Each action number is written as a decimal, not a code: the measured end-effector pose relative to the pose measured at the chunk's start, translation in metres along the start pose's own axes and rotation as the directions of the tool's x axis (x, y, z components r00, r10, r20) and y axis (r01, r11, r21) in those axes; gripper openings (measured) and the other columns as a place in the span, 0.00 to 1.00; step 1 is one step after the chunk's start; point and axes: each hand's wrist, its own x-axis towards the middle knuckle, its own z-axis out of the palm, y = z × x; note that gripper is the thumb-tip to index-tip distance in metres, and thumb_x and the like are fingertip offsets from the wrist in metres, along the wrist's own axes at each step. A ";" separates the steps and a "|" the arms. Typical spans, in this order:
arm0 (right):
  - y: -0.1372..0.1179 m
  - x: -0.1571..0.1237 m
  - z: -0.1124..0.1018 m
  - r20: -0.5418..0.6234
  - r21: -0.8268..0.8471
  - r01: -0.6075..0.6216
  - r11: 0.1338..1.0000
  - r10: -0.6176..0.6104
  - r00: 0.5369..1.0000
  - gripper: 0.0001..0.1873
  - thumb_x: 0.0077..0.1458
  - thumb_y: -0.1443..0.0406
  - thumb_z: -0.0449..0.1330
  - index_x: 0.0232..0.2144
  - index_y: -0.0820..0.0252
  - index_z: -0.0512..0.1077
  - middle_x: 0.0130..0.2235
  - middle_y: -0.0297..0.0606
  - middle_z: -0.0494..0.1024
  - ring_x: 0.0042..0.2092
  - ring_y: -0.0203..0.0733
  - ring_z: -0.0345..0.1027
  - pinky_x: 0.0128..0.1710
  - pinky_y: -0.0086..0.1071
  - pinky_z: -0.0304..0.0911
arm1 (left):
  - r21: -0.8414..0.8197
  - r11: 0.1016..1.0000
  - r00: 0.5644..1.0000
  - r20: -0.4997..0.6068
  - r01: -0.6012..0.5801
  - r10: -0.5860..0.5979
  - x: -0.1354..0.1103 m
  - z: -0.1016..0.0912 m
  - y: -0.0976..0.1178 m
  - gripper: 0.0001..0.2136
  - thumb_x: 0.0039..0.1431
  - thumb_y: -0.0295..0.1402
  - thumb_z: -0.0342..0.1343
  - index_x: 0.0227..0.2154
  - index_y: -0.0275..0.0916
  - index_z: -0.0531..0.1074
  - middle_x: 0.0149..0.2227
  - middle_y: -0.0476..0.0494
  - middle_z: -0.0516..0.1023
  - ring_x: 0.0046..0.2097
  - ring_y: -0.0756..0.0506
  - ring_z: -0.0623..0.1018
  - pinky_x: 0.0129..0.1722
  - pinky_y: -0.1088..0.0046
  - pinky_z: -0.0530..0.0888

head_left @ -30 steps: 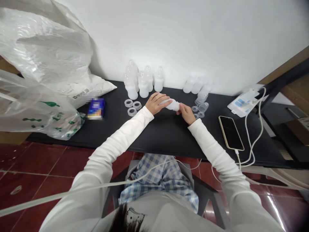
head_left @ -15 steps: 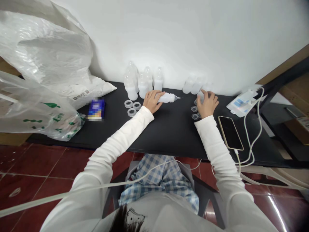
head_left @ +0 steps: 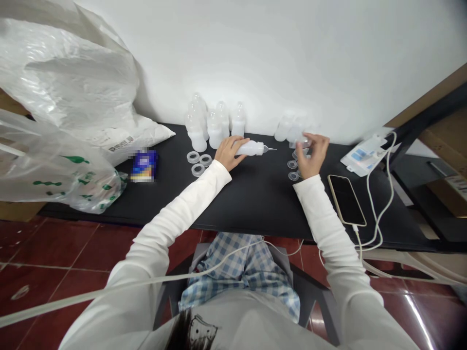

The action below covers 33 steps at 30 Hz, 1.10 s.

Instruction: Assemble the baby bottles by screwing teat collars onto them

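Observation:
My left hand (head_left: 229, 153) is closed around a white plastic bottle (head_left: 251, 148), tilted on its side above the table. From the bottle's neck a thin clear tip (head_left: 269, 148) points right. My right hand (head_left: 314, 154) pinches a clear domed cap (head_left: 305, 141) between thumb and fingers; part of the cap is hidden by the fingers. Just below it lie several clear rings (head_left: 292, 176) with inner parts. Left of my left hand are wider open rings (head_left: 198, 169). Several capped bottles (head_left: 214, 129) stand upright behind that hand.
More whitish pieces (head_left: 283, 127) stand by the wall (head_left: 255, 58), behind my right hand. A phone (head_left: 346, 200) on a cable and a white power strip (head_left: 366, 154) lie at the right. Plastic bags (head_left: 69, 82) and a blue packet (head_left: 144, 165) occupy the left of the black table (head_left: 251, 204).
My right hand has lifted and turned slightly, and the clear cap now shows between its fingers. My left hand and its bottle have stayed almost still.

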 end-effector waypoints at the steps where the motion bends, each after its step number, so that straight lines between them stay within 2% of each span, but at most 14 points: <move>1: -0.003 -0.005 0.005 0.055 -0.015 0.021 1.000 -0.021 0.998 0.23 0.64 0.47 0.51 0.48 0.56 0.73 0.45 0.50 0.70 0.49 0.52 0.68 0.44 0.47 0.70 | -0.012 1.000 1.000 0.003 0.000 0.000 0.000 -0.001 0.001 0.22 0.65 0.41 0.55 0.59 0.39 0.70 0.56 0.32 0.74 0.58 0.36 0.73 0.57 0.55 0.69; 4: -0.009 -0.018 0.019 0.220 -0.023 0.066 0.998 -0.059 0.974 0.24 0.63 0.45 0.50 0.45 0.55 0.73 0.41 0.48 0.73 0.45 0.52 0.69 0.43 0.49 0.70 | -0.077 0.997 0.998 0.051 -0.026 0.030 0.000 -0.001 0.006 0.23 0.62 0.43 0.59 0.58 0.41 0.71 0.54 0.33 0.75 0.56 0.36 0.74 0.57 0.55 0.70; 6: -0.013 -0.024 0.025 0.255 0.014 0.070 0.997 -0.071 0.964 0.24 0.62 0.45 0.49 0.43 0.55 0.74 0.40 0.47 0.75 0.42 0.51 0.70 0.43 0.49 0.70 | -0.149 0.988 0.993 0.100 -0.043 0.058 0.001 -0.001 0.011 0.25 0.59 0.45 0.62 0.57 0.41 0.72 0.52 0.35 0.76 0.55 0.37 0.75 0.57 0.56 0.70; 9: -0.018 -0.030 0.028 0.187 0.067 0.052 0.996 -0.064 0.980 0.26 0.63 0.45 0.45 0.38 0.55 0.72 0.37 0.47 0.75 0.40 0.50 0.70 0.44 0.49 0.69 | -0.320 0.947 0.979 0.197 0.021 0.045 0.002 -0.003 0.024 0.30 0.51 0.47 0.67 0.55 0.39 0.74 0.50 0.37 0.78 0.51 0.38 0.77 0.56 0.58 0.72; 11: -0.020 -0.033 0.028 0.116 0.094 0.029 0.995 -0.040 0.993 0.27 0.63 0.45 0.41 0.36 0.56 0.71 0.34 0.46 0.74 0.38 0.50 0.70 0.43 0.49 0.68 | -0.468 0.869 0.953 0.301 0.160 -0.013 0.004 -0.005 0.034 0.29 0.49 0.49 0.68 0.51 0.37 0.77 0.47 0.39 0.80 0.48 0.40 0.79 0.53 0.61 0.74; 14: -0.024 -0.037 0.028 0.079 0.067 -0.010 0.998 0.005 0.997 0.28 0.65 0.48 0.37 0.34 0.56 0.70 0.32 0.45 0.72 0.37 0.51 0.69 0.42 0.49 0.67 | -0.612 0.618 0.825 0.556 0.493 -0.107 0.008 -0.011 0.045 0.28 0.48 0.53 0.66 0.45 0.36 0.78 0.38 0.42 0.82 0.38 0.42 0.81 0.40 0.65 0.78; 16: -0.027 -0.041 0.029 0.122 0.023 -0.009 1.000 0.007 0.993 0.27 0.65 0.51 0.36 0.34 0.55 0.70 0.33 0.45 0.71 0.38 0.51 0.69 0.43 0.49 0.67 | -0.590 0.408 0.675 0.732 0.697 -0.095 0.011 -0.014 0.046 0.28 0.48 0.55 0.65 0.40 0.33 0.79 0.30 0.41 0.82 0.28 0.45 0.79 0.27 0.69 0.76; 18: -0.031 -0.044 0.030 0.191 0.015 0.013 1.000 -0.016 0.982 0.25 0.65 0.55 0.37 0.33 0.55 0.71 0.32 0.45 0.70 0.38 0.51 0.69 0.42 0.48 0.67 | -0.519 0.261 0.543 0.840 0.814 -0.022 0.012 -0.017 0.044 0.29 0.49 0.57 0.63 0.34 0.30 0.78 0.24 0.38 0.79 0.22 0.46 0.75 0.19 0.71 0.70; 19: -0.034 -0.046 0.030 0.218 0.023 0.023 0.999 -0.028 0.975 0.24 0.65 0.56 0.38 0.32 0.54 0.70 0.32 0.45 0.70 0.37 0.51 0.68 0.41 0.47 0.67 | -0.500 0.224 0.508 0.861 0.837 0.021 0.012 -0.018 0.042 0.29 0.50 0.58 0.62 0.32 0.30 0.78 0.23 0.37 0.78 0.20 0.47 0.74 0.16 0.72 0.68; 21: -0.039 -0.047 0.030 0.246 0.043 0.023 0.999 -0.033 0.969 0.22 0.64 0.58 0.39 0.30 0.54 0.70 0.30 0.44 0.69 0.35 0.49 0.67 0.39 0.46 0.66 | -0.495 0.210 0.486 0.869 0.843 0.094 0.012 -0.019 0.039 0.29 0.52 0.59 0.59 0.32 0.30 0.78 0.21 0.37 0.77 0.18 0.48 0.72 0.14 0.73 0.65; 25: -0.050 -0.042 0.032 0.208 0.032 -0.075 0.997 0.067 0.976 0.19 0.63 0.59 0.40 0.25 0.53 0.65 0.26 0.38 0.67 0.30 0.44 0.63 0.34 0.39 0.63 | -0.496 0.341 0.527 0.850 0.799 0.002 0.011 -0.016 0.040 0.31 0.52 0.61 0.58 0.34 0.31 0.79 0.25 0.36 0.80 0.22 0.45 0.76 0.19 0.70 0.72; 27: -0.052 -0.038 0.034 0.224 -0.011 -0.171 0.985 0.169 0.960 0.18 0.63 0.60 0.41 0.24 0.53 0.62 0.23 0.35 0.64 0.27 0.42 0.60 0.32 0.37 0.60 | -0.501 0.527 0.639 0.762 0.687 -0.108 0.010 -0.013 0.042 0.29 0.50 0.58 0.62 0.39 0.33 0.80 0.33 0.38 0.83 0.30 0.43 0.81 0.30 0.67 0.78; 30: -0.049 -0.031 0.038 0.276 -0.104 -0.290 0.951 0.307 0.911 0.16 0.62 0.61 0.43 0.23 0.53 0.59 0.21 0.32 0.63 0.25 0.41 0.56 0.30 0.35 0.55 | -0.407 0.819 0.842 0.514 0.405 -0.161 0.005 -0.003 0.046 0.27 0.50 0.51 0.67 0.48 0.39 0.79 0.46 0.42 0.83 0.47 0.39 0.81 0.50 0.63 0.77; 33: -0.043 -0.027 0.039 0.290 -0.146 -0.333 0.931 0.362 0.886 0.16 0.62 0.61 0.44 0.22 0.53 0.57 0.22 0.32 0.64 0.25 0.41 0.56 0.30 0.34 0.52 | -0.236 0.952 0.934 0.341 0.195 -0.107 0.000 0.007 0.047 0.28 0.53 0.50 0.66 0.54 0.41 0.76 0.51 0.41 0.81 0.51 0.39 0.80 0.54 0.63 0.74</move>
